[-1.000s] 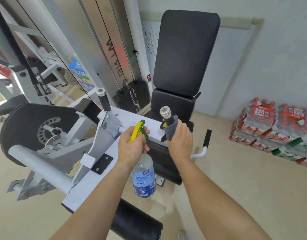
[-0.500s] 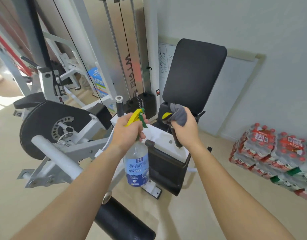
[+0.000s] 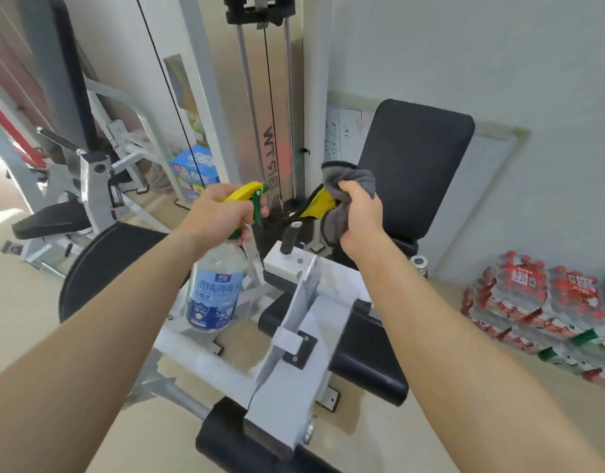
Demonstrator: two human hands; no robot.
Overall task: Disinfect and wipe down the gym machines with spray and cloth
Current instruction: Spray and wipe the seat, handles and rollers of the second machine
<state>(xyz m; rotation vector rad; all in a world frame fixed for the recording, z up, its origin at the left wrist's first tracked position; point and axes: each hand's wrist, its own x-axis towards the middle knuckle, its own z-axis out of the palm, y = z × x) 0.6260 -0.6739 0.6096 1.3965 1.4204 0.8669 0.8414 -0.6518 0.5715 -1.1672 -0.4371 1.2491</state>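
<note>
My left hand [image 3: 215, 213] has its fingers curled tight round the neck of the spray bottle [image 3: 215, 295], right by the green trigger. The bottle hangs over the white frame [image 3: 294, 336] of the machine. My right hand [image 3: 359, 220] squeezes the gray cloth [image 3: 349, 175] in a fist, up above the short black handle [image 3: 289, 238]. I can't see any wet spots. I think the back pad [image 3: 413, 158], the seat [image 3: 362, 363] and the frame are all left to wipe.

Btwn L hand [image 3: 215, 213] & R hand [image 3: 361, 216]: black grip [image 3: 289, 240] sticks up.
Ahead: backrest [image 3: 417, 158], guide rods [image 3: 245, 97].
R floor: bottle packs [image 3: 533, 302].
</note>
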